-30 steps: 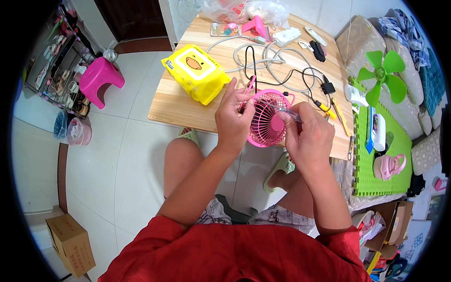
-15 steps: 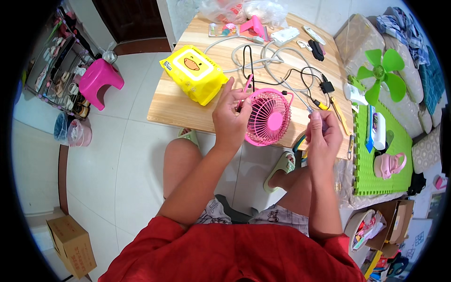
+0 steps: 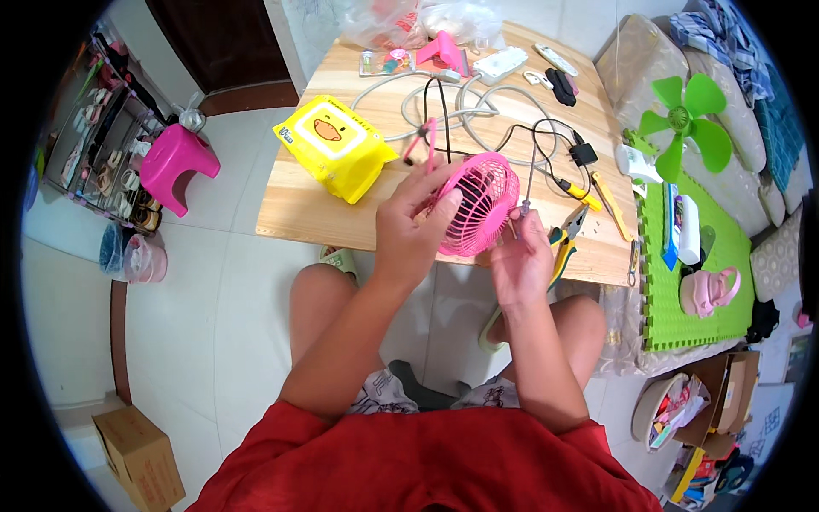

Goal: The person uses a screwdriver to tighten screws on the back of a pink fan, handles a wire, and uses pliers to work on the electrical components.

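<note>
A small pink desk fan [image 3: 488,205] with a round wire-like grille is tilted at the table's near edge. My left hand [image 3: 411,224] is closed around its back and side, thumb against the grille's rim. Behind the fingers rises its pink stand [image 3: 432,136]. In my right hand [image 3: 522,260], beside the grille's right side, is a slim screwdriver [image 3: 531,175] with its shaft pointing up and away; the fingers partly cover its handle. Pliers [image 3: 565,243] with yellow and green handles lie just right of that hand.
Yellow wipes pack [image 3: 334,147] sits left on the wooden table [image 3: 294,209]. Grey cable [image 3: 401,85], a black adapter [image 3: 583,154], a yellow cutter [image 3: 612,206] and a white power strip [image 3: 500,64] lie beyond. Green fan blades [image 3: 680,119] stand right, over a green mat [image 3: 725,230].
My right hand has moved left with the screwdriver, up to the fan. My left hand has turned the fan so its grille faces more to the right. The pliers are now less covered.
</note>
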The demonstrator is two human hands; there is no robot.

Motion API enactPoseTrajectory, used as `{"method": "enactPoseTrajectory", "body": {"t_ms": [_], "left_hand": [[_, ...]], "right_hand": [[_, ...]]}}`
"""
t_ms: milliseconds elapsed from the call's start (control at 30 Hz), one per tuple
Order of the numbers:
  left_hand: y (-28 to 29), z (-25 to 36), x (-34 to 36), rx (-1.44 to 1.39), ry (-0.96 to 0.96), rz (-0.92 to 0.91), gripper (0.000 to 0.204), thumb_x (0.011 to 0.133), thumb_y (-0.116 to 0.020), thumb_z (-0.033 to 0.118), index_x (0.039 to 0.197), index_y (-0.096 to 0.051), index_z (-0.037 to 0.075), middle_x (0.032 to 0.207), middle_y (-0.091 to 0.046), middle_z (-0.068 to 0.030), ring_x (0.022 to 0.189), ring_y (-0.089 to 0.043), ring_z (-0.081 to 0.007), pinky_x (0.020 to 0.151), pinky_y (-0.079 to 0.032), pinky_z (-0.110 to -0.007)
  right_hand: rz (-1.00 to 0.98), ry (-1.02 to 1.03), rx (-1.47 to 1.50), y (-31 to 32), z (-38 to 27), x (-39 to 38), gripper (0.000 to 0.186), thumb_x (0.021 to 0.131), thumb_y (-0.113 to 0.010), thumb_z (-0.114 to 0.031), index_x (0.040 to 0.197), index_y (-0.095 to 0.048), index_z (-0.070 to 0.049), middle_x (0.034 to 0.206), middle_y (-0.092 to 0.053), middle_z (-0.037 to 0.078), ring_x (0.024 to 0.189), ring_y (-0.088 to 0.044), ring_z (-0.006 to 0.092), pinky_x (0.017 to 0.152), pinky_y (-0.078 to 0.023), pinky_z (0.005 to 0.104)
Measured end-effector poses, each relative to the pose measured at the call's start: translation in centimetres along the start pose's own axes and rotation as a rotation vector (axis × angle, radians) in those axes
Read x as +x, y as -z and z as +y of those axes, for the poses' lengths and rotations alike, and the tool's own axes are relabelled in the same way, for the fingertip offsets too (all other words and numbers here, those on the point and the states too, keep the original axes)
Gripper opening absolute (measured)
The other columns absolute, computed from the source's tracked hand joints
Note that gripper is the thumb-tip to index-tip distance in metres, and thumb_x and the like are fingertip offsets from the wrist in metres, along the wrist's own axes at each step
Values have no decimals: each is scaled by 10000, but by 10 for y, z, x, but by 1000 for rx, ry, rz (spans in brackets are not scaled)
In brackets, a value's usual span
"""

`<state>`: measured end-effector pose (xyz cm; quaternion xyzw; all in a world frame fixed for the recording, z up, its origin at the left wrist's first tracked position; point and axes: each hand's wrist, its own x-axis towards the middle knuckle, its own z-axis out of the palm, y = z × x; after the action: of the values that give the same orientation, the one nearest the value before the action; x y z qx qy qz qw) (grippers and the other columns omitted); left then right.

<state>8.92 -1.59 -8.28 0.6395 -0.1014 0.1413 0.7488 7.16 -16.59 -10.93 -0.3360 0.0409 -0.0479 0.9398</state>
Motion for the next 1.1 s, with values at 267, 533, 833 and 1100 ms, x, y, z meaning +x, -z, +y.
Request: {"method": "enactPoseTrajectory", "body": {"t_ms": [267,533,833,1100], "left_hand": [[-2,5,-3,355,-216,-88,359,800,-673,150,1136,-626,33,1165,-617,-149,1075,-556,-317,957,-419,-381],[-9,5,-3,515,-324,-70,291,806,-663,70,1088,-611,20,1139,-631,-133,1120,-557,-294,966,-408,-353],[-13,18,-7,648,-374,-8,293,834,-627,129,1114,-616,42,993,-651,-153,932,-584,-337,839,-464,-400],[-8,21,-7,568,-5,-93,283,880,-594,58,1161,-625,57,930,-636,-110,703,-630,-148,623,-522,-254]], "right_hand": [[-34,16,169,17,16,17,166,956,-505,-210,1001,-556,-59,1010,-615,66,1016,-549,209,951,-421,369],[113,255,-408,6,-7,12,102,942,-545,-156,956,-541,-56,1165,-556,90,1034,-514,136,960,-391,312],[-16,315,-842,-3,-74,-3,92,861,-629,-19,941,-585,-5,809,-596,12,733,-550,80,681,-439,205],[-71,393,-1021,-3,-75,1,101,826,-658,3,921,-625,6,803,-605,5,735,-517,56,676,-418,188]]}}
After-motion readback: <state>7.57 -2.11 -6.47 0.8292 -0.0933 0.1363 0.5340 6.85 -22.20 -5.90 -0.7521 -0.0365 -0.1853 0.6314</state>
